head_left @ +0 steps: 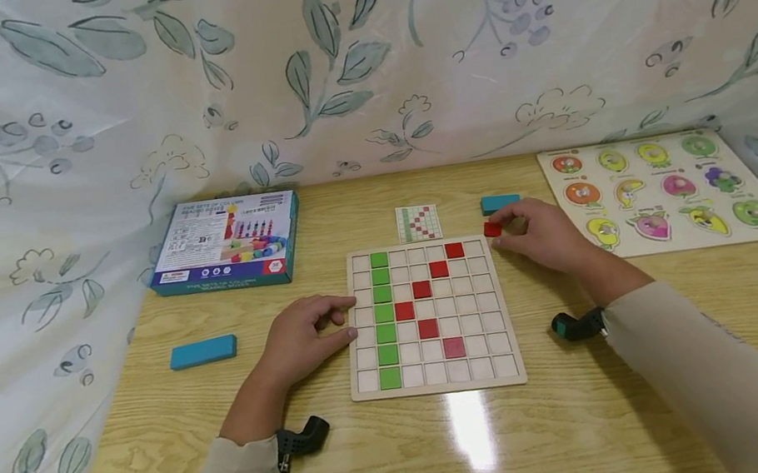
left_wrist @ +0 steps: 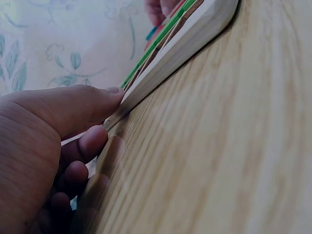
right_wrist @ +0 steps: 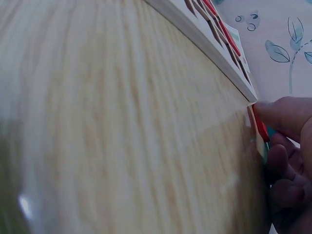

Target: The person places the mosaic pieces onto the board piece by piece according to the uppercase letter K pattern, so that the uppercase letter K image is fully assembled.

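Observation:
The wooden grid board lies flat, with a column of green tiles and several red tiles set in its squares. At the board's upper right corner my right hand pinches a red square tile between thumb and fingers. In the right wrist view, that tile appears edge-on, just beyond the board's corner. My left hand rests at the board's left edge, its thumb and index finger touching the rim. A small printed pattern card lies just behind the board.
One blue block is at the left; another blue block sits behind my right hand. A boxed bead set lies back left. To the right is a fruit puzzle board. A patterned curtain hangs along the table's back.

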Motion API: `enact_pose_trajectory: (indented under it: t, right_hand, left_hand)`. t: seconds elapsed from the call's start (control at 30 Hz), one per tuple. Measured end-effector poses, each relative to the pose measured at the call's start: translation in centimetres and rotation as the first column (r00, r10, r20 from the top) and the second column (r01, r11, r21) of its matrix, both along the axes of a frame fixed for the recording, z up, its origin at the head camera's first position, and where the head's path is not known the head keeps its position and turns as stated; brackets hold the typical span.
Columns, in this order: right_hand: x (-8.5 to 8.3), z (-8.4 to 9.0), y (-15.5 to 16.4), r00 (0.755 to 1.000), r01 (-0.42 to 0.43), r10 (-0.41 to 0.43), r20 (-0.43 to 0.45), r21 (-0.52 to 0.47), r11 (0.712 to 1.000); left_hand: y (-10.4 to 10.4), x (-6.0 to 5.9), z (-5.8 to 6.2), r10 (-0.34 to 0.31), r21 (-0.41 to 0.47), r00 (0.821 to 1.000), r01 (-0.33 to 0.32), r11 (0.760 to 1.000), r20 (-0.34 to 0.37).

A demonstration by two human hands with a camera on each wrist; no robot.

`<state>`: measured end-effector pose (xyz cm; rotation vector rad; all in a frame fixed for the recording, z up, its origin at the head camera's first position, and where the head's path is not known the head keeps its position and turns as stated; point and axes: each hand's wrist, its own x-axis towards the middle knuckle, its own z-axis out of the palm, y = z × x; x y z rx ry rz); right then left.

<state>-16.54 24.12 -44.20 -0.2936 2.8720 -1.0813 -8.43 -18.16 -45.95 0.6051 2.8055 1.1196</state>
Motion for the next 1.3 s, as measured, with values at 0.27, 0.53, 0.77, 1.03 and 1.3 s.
enact_pose_trajectory:
  t: [0.27,0.53,0.77,1.03,1.3]
  right_hand:
    - [0.0,-0.1,-0.4,0.999,0.036,-0.035,-0.039,0.037,0.999]
    - [0.2,-0.4,-0.6,0.995,0.068,-0.064,-0.071,0.055,0.996]
    - [0.5,-0.2,-0.7,0.996,0.085,-0.084,-0.022,0.04,0.996]
    - [0.9,0.1,-0.4,0.998,0.052,-0.053,0.033,0.037,0.998]
    - [1.5,0.0,0.4,0.999,0.035,-0.036,0.025,0.032,0.999]
  left_hand:
    - [0.0,0.0,-0.1,0.002,0.003,1.0,-0.002,1.0,-0.006]
    - [0.0,0.0,-0.2,0.003,0.005,1.0,-0.003,1.0,0.0]
    - [0.1,0.1,-0.1,0.007,0.001,1.0,-0.007,1.0,0.01]
    - [0.1,0.1,0.1,0.004,-0.009,1.0,-0.004,1.0,-0.002]
    - [0.0,0.1,0.2,0.006,-0.018,1.0,-0.006,1.0,-0.005]
